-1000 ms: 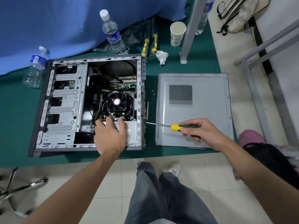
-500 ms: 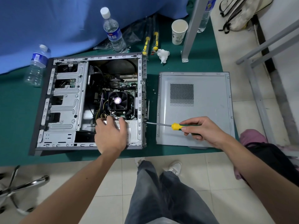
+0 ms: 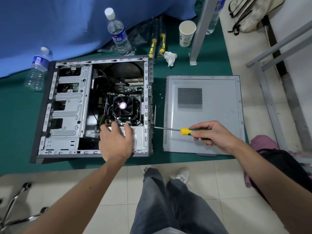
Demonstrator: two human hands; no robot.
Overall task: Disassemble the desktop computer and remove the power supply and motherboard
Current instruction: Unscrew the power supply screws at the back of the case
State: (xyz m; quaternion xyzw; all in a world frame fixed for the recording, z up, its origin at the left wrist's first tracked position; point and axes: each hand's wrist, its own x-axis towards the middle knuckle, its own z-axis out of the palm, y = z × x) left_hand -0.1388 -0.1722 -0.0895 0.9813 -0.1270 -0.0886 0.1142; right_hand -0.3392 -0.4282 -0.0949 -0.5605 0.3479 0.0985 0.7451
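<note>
Green worktop, open computer case lying on its side. Left hand sits on the power supply in the near corner, fingers spread. Right hand has fingers wrapped round the screwdriver, tip against the case's rear edge.

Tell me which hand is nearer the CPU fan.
Left. The left hand rests on the power supply just below the CPU fan; the right hand grips the screwdriver outside the case.
</note>
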